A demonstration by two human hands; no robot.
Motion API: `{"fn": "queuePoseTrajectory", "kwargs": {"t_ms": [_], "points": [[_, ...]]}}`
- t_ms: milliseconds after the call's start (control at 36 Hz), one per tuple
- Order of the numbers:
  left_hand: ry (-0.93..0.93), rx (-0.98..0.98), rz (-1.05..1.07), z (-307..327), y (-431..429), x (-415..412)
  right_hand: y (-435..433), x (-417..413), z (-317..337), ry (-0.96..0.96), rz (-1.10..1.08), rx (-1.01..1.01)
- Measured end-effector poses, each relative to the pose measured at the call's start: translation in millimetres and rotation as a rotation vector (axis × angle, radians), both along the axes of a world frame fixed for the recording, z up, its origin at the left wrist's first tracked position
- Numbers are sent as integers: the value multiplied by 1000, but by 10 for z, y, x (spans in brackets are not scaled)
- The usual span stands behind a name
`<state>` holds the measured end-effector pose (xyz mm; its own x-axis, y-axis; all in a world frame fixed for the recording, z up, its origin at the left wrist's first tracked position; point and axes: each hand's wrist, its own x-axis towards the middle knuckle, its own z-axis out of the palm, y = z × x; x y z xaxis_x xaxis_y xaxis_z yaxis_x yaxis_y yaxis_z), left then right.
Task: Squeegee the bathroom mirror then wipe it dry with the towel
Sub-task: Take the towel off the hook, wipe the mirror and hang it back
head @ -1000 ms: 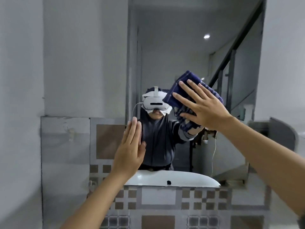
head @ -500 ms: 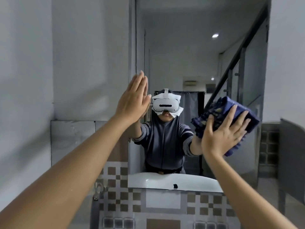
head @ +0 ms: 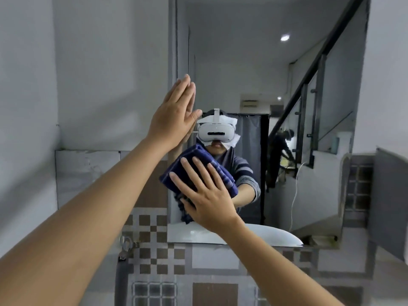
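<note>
The bathroom mirror (head: 254, 62) hangs on the wall straight ahead and shows my reflection and a staircase. A folded dark blue towel (head: 176, 173) is pressed flat against the lower left of the glass under my right hand (head: 205, 195), whose fingers are spread over it. My left hand (head: 174, 115) rests flat with fingers together on the mirror's left edge, above the towel. No squeegee is in view.
A white basin rim (head: 276, 236) shows in the mirror's bottom. Brown and grey checkered tiles (head: 154, 239) cover the wall under the mirror, with a metal tap fitting (head: 127, 245) at the left. Plain grey wall (head: 99, 74) fills the left side.
My right hand has swept the towel from the mirror's right side down to its lower left. My left hand stays high on the mirror's left edge.
</note>
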<state>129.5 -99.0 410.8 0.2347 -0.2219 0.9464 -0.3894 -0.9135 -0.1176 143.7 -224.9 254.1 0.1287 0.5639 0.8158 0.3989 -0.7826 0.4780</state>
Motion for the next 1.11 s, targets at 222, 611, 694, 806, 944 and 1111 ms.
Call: {"fn": "queuePoseTrajectory", "kwargs": {"t_ms": [222,611,694,806,944,1111], "points": [[-7,-140,-4,-259,-176,69,-1294,30,221,-47,-158,-174],[32,-139,-27,-608,-189,216,-1236,-8,-795,201,-43,1383],[15,-128,-52,-714,-187,121,-866,-11,-1027,199,-30,1373],[13,-80,-66,-856,-129,91,-416,-22,-1190,211,-38,1167],[45,-25,-88,-1109,-12,19,76,-47,-1245,222,-68,867],[106,-70,-139,-1627,272,-158,371,-54,-1258,168,-81,603]]}}
